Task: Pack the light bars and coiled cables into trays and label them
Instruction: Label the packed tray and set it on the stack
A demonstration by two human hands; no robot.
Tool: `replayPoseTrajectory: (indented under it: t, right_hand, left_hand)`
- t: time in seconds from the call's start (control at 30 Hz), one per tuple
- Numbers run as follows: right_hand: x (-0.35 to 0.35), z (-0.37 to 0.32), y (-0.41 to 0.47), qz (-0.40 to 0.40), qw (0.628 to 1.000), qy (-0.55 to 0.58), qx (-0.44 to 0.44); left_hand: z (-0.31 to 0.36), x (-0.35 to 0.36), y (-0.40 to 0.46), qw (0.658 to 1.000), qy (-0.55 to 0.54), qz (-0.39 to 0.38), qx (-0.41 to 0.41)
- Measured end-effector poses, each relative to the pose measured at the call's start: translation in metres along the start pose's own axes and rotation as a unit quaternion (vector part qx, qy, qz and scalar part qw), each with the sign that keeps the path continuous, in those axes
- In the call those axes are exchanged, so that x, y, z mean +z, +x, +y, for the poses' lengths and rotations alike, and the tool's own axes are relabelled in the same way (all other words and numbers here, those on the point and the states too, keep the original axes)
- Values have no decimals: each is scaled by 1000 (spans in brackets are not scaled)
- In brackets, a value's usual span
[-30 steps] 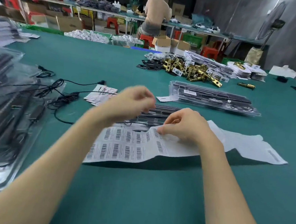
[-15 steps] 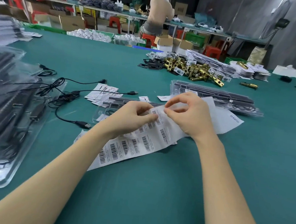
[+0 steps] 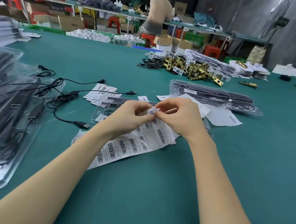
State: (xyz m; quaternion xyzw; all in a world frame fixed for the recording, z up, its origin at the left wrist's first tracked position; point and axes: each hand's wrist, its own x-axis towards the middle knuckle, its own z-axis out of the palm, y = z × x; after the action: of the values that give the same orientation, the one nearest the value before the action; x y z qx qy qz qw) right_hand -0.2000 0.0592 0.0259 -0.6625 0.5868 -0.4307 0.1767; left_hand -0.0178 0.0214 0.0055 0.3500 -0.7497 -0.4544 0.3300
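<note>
Both hands meet over the middle of the desk (image 3: 153, 193): the left hand (image 3: 126, 117) pinches the raised end of a sheet of barcode labels (image 3: 127, 146), and the right hand (image 3: 177, 118) pinches one label (image 3: 152, 111) at that sheet's upper corner, seemingly peeling it off. So the step in hand looks like labelling, not packing.

Under and just beyond the hands lies a clear tray (image 3: 107, 109) with a dark light bar in it; most of it is hidden, so I cannot tell whether its cable is in or whether it carries a label. It is probably the tray this label is meant for.

Farther right sits a stack of packed trays (image 3: 213, 98), the top one showing a white label; those look finished. A spent piece of backing paper (image 3: 222, 117) lies beside them with one label left on it.

To the left, loose black cables (image 3: 62, 94) sprawl uncoiled across the desk, and more trays with bars (image 3: 3, 108) are piled at the left edge; whether these are labelled is unclear. Many labels remain on the sheet, so a good deal of work appears left.
</note>
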Motion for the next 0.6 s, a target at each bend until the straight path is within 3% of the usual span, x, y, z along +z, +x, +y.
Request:
replayPoseTrajectory:
  t: [0.6]
  right_hand:
    - [1, 0, -2, 24, 999, 16, 32]
  left_hand:
    - [-3, 3, 1, 999, 42, 18, 7]
